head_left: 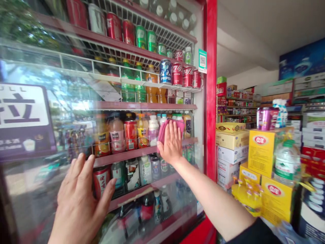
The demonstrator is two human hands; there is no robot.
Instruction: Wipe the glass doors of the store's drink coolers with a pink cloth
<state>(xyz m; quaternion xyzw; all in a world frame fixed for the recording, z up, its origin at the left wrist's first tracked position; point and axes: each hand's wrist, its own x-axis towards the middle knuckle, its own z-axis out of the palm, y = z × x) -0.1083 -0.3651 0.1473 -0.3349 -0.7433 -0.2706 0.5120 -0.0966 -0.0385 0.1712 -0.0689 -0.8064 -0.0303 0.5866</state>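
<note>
My right hand [171, 144] lies flat on a pink cloth [162, 131], pressing it against the glass door [73, 132] of a drinks fridge. The cloth shows around the fingers, in front of the shelf with the juice bottles [117, 134]. At the lower left my left hand [78, 200] is raised with its fingers apart and nothing in it. It is close to the glass, but I cannot tell whether it touches. Behind the door stand a blue Pepsi can [165, 72], red cola cans [177, 74] and green bottles [127, 81].
A red frame [212, 101] edges the fridge. A pull sign [24, 118] is stuck on the glass at left, a QR sticker [202, 61] at upper right. To the right are stacked yellow boxes [261, 152], a large water bottle [286, 162] and stocked shelves [241, 103].
</note>
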